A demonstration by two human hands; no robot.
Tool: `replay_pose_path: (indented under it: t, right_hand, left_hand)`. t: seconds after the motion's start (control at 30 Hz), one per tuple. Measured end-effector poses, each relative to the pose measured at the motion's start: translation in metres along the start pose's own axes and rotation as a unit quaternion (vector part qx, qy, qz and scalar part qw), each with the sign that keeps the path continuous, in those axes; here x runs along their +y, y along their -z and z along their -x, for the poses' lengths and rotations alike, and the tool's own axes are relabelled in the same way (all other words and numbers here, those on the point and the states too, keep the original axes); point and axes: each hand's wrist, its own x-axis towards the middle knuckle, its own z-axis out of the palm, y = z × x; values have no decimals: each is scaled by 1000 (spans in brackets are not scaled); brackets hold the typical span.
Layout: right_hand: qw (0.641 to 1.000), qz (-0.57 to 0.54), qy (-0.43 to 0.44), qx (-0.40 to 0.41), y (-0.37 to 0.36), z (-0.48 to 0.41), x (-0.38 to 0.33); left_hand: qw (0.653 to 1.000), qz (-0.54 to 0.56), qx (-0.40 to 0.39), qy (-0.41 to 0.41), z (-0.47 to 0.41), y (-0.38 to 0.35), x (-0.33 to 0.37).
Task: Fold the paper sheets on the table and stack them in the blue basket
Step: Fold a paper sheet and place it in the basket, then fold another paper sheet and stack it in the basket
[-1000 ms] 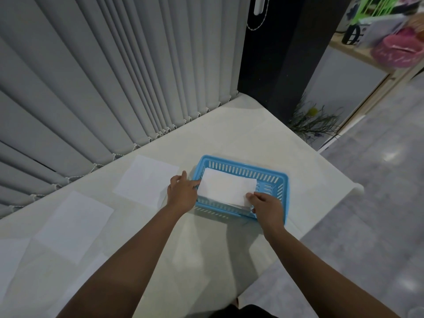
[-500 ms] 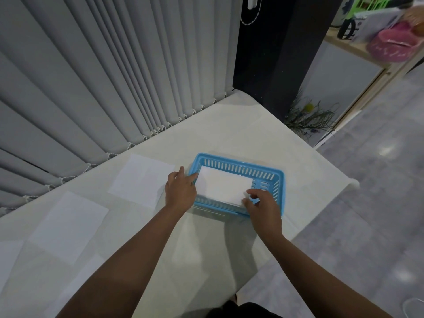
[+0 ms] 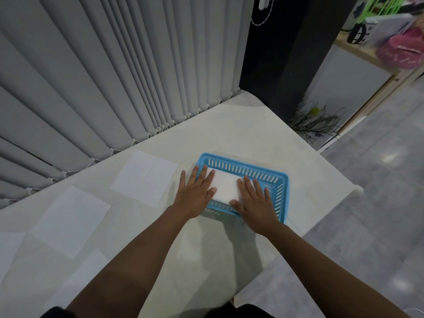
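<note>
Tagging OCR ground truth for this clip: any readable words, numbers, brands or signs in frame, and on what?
No text can be read.
Folded paper in the blue basket: blank.
Flat sheets on the table: blank, creases only.
Basket walls: no label visible.
White items on the far shelf: dark markings, too blurred to read.

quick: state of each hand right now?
Left hand: open, fingers flat on the folded paper in the blue basket.
Right hand: open, flat on the same paper.
</note>
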Motion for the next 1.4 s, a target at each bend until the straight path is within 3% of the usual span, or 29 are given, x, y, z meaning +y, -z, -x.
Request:
replay_pose_path:
  t: [0.27, 0.4, 0.53, 0.67, 0.93, 1.23, 1.4]
  right_hand:
    - [1000, 21, 14, -12, 0, 1, 4]
    - [999, 26, -1, 26, 13, 0, -3]
    - [996, 0, 12, 90, 32, -13, -20]
    - [994, -18, 59, 92, 42, -43, -56]
    - [978, 57, 198, 45, 36, -132, -155]
    - [949, 147, 275, -48, 19, -209, -235]
    - [935, 164, 305, -78, 7, -234, -256]
  left_hand:
    - [1000, -21, 3, -12, 1, -8, -3]
    - [997, 55, 47, -1, 6, -1, -8]
    - [967, 172, 156, 102, 16, 4, -40]
    - [941, 173, 194, 217, 30, 4, -86]
    - [915, 144, 111, 361, 56, 13, -163]
    - [873, 282, 56, 393, 38, 15, -192]
    - [856, 280, 96, 423, 21, 9, -196]
